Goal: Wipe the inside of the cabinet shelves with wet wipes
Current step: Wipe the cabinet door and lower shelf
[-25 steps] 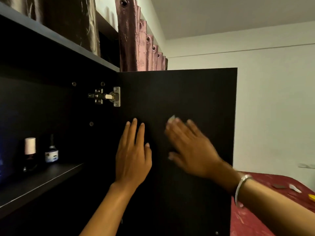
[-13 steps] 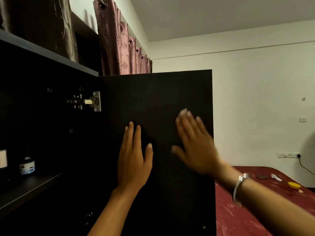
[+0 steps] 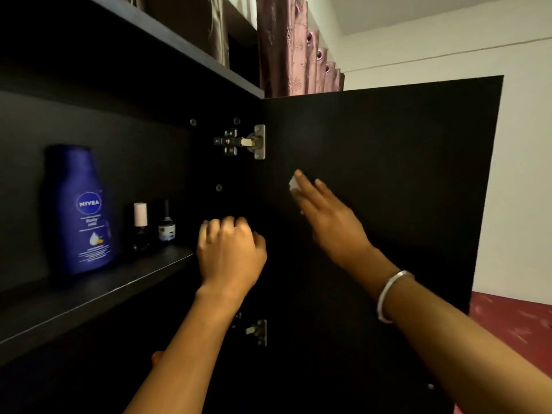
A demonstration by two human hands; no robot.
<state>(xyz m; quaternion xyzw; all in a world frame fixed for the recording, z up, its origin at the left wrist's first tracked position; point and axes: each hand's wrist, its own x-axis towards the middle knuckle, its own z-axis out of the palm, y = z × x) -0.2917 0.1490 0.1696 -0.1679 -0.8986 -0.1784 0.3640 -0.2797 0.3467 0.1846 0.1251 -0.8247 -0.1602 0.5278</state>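
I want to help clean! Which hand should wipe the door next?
Probably the right hand: it already presses the wipe flat on the door. The left hand is curled, holding nothing.

From my remote feed, a blue Nivea body milk bottle (image 3: 80, 209) stands upright beside a small dark bottle with a pale cap (image 3: 140, 225) and a second small bottle with a black neck (image 3: 166, 223), the three in a row. Dusty-pink eyelet curtains (image 3: 294, 46) hang above, against a white wall (image 3: 519, 180). A red patterned bedspread (image 3: 507, 321) fills the lower right corner
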